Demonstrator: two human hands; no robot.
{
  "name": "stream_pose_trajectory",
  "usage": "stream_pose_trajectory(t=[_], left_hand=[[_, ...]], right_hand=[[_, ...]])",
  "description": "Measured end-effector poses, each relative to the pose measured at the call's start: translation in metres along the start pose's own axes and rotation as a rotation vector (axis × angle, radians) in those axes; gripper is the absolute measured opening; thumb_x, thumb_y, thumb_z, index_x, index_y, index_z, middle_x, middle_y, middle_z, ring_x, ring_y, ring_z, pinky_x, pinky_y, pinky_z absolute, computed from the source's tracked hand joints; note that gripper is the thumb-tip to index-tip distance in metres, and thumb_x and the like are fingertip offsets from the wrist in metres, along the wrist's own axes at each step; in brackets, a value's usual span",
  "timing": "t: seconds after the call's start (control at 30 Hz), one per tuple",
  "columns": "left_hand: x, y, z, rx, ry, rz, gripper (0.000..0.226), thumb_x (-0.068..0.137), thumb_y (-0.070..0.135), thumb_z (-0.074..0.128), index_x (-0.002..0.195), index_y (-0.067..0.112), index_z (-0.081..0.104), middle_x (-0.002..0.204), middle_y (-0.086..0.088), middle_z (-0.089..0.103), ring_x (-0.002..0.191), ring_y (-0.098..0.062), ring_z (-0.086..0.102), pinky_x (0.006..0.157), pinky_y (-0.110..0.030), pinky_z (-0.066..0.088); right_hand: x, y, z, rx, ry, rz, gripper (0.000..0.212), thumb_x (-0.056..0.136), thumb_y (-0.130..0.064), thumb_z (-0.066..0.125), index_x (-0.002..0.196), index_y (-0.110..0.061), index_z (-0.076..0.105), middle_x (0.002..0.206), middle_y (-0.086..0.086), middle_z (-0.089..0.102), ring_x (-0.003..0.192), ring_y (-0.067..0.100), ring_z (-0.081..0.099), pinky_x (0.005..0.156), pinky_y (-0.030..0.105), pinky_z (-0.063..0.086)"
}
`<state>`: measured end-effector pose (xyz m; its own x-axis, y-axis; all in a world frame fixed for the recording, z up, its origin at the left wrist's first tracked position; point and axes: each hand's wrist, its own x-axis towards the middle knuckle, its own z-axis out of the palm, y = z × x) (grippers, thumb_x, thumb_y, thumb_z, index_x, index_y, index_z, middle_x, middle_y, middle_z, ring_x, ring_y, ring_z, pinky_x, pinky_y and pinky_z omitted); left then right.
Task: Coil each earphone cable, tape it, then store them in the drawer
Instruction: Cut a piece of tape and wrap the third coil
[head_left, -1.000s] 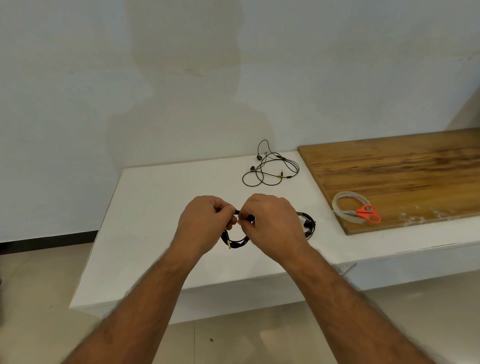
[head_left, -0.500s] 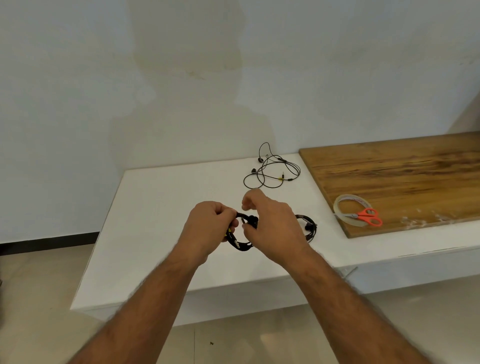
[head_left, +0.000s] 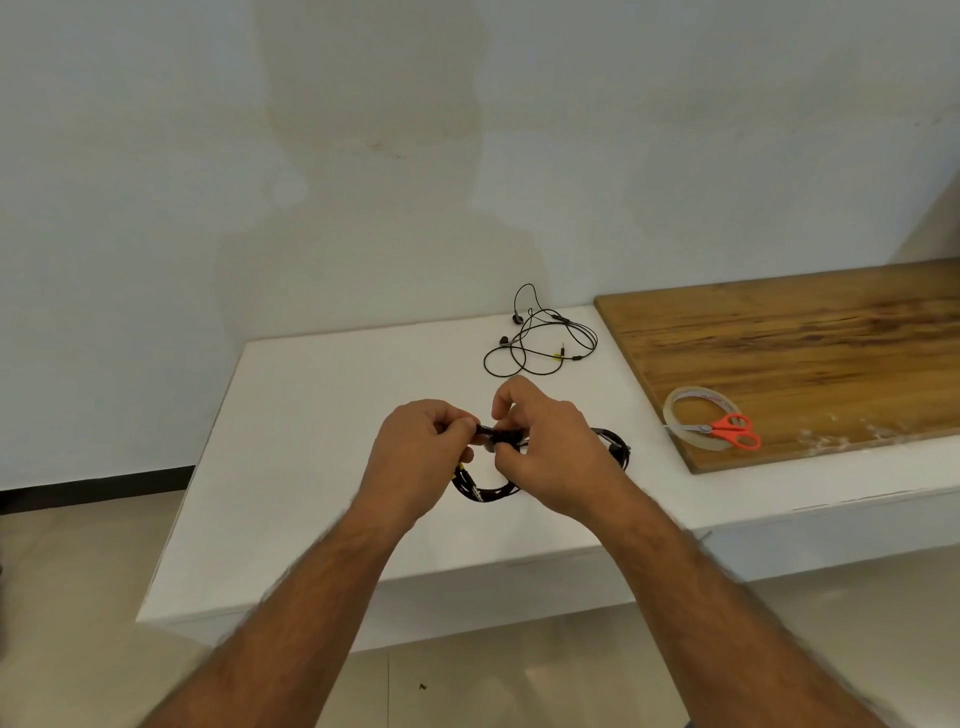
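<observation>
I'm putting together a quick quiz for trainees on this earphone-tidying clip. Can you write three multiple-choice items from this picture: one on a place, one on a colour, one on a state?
1. Where do the scissors lie?
A. on the floor
B. across the tape roll on the wooden board
C. beside the loose earphones

2. What colour are the scissor handles?
A. orange-red
B. blue
C. black

3. What state is the cable at the back of the white table in?
A. taped into a coil
B. held in a hand
C. loose and uncoiled

Answers: 1 B, the blades rest over the roll's rim; 2 A, the loops are bright orange-red; 3 C, its loops sprawl freely while the left hand and right hand hold another black coil.
</observation>
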<state>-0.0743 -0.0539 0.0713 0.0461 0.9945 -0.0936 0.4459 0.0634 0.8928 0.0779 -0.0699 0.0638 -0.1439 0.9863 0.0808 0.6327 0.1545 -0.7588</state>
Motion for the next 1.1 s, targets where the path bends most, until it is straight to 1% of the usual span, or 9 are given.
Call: stream_pose_trajectory(t=[0.1,0.17,0.2,0.3,0.43,0.57,0.77,0.93,1.1], left_hand=[[0.001,0.000,-0.001,-0.022,0.002,-0.018,0.016,0.088,0.017,0.058,0.078,0.021,0.070,0.075,-0.004,0.074,0.064,-0.014,0.060,0.068,-0.037,0.053],[0.002,0.001,-0.002,-0.057,-0.015,-0.047,0.015,0.088,0.016,0.059,0.079,0.017,0.071,0.074,-0.006,0.073,0.061,-0.013,0.057,0.063,-0.034,0.049],[0.002,0.002,-0.003,-0.075,-0.024,-0.066,0.015,0.088,0.015,0.059,0.079,0.015,0.072,0.071,-0.006,0.071,0.058,-0.011,0.054,0.059,-0.029,0.047],[0.002,0.004,-0.006,-0.154,-0.061,-0.142,0.016,0.088,0.014,0.061,0.082,0.007,0.073,0.062,-0.004,0.062,0.054,-0.011,0.048,0.054,-0.022,0.040],[0.003,0.004,-0.009,-0.249,-0.091,-0.234,0.016,0.089,0.013,0.061,0.088,0.001,0.072,0.062,0.000,0.068,0.051,-0.008,0.048,0.054,-0.019,0.041],[0.005,0.006,-0.011,-0.308,-0.080,-0.272,0.016,0.088,0.010,0.061,0.086,-0.002,0.072,0.064,-0.004,0.069,0.052,-0.011,0.044,0.050,-0.021,0.035],[0.005,0.005,-0.014,-0.322,-0.066,-0.297,0.015,0.088,0.009,0.062,0.088,-0.003,0.072,0.072,-0.011,0.069,0.052,-0.011,0.045,0.046,-0.018,0.034],[0.003,0.005,-0.012,-0.236,-0.046,-0.251,0.019,0.086,0.011,0.063,0.086,-0.006,0.071,0.070,-0.011,0.069,0.052,-0.010,0.049,0.048,-0.018,0.039],[-0.001,0.006,-0.004,0.055,0.002,-0.075,0.016,0.077,0.014,0.064,0.065,0.010,0.073,0.054,0.000,0.064,0.049,-0.012,0.050,0.053,-0.027,0.042]], right_hand=[[-0.001,-0.002,0.000,-0.044,0.012,-0.035,0.027,0.085,-0.008,0.057,0.097,-0.028,0.043,0.092,-0.003,0.069,0.069,0.009,0.060,0.054,0.022,0.043],[0.000,-0.001,0.000,-0.073,0.021,-0.056,0.026,0.085,-0.009,0.057,0.095,-0.028,0.042,0.091,-0.003,0.069,0.062,0.008,0.054,0.053,0.021,0.039],[0.000,-0.001,0.000,-0.073,0.023,-0.065,0.026,0.085,-0.009,0.056,0.094,-0.029,0.042,0.091,-0.002,0.069,0.061,0.009,0.054,0.053,0.023,0.041],[-0.001,0.002,0.000,-0.095,0.020,-0.106,0.020,0.085,-0.012,0.058,0.092,-0.028,0.048,0.085,-0.002,0.068,0.072,0.020,0.061,0.063,0.038,0.052],[0.000,0.002,0.000,-0.228,0.026,-0.179,0.019,0.083,-0.023,0.069,0.097,-0.022,0.056,0.090,-0.004,0.065,0.082,0.020,0.060,0.073,0.039,0.051],[0.001,0.003,0.004,-0.311,0.121,-0.283,0.016,0.083,-0.026,0.071,0.094,-0.021,0.060,0.087,-0.004,0.065,0.075,0.021,0.059,0.065,0.038,0.050],[0.005,0.005,0.007,-0.334,0.206,-0.374,0.007,0.083,-0.022,0.062,0.084,-0.019,0.068,0.076,-0.005,0.067,0.065,0.018,0.061,0.054,0.034,0.048],[0.006,0.005,0.007,-0.350,0.209,-0.393,0.009,0.078,-0.018,0.059,0.077,-0.017,0.068,0.076,-0.006,0.063,0.066,0.016,0.056,0.054,0.031,0.042],[0.006,0.006,0.011,-0.367,0.152,-0.379,0.007,0.077,-0.018,0.059,0.074,-0.015,0.066,0.079,-0.004,0.060,0.071,0.018,0.053,0.060,0.036,0.044]])
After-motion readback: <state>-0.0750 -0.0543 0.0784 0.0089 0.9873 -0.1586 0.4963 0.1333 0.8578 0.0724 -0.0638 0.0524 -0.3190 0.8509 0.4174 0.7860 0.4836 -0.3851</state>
